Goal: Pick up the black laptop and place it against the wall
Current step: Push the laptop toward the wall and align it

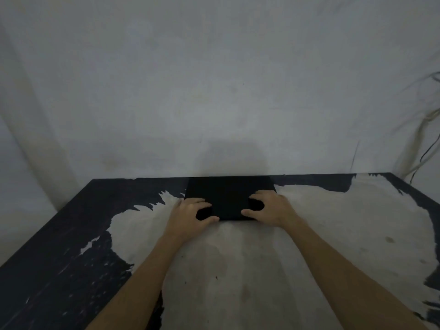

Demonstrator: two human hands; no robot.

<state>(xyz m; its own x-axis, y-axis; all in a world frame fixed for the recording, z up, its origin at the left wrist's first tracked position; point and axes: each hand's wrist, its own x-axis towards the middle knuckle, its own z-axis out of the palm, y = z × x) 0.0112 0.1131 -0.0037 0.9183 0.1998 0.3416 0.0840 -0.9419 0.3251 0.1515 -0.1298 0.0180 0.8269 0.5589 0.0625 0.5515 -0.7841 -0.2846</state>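
Laptop (229, 196) betw. both hands, seemingly gripped

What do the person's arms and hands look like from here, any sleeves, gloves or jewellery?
Both forearms are bare up to the frame's bottom edge, no sleeves in view. The left hand and right hand wear no gloves; no watch, ring or band is visible on either, though the picture is dim.

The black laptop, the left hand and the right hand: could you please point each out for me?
black laptop (229, 194): head view, middle of its closed lid.
left hand (190, 214): head view, back of the hand.
right hand (271, 208): head view, back of the hand.
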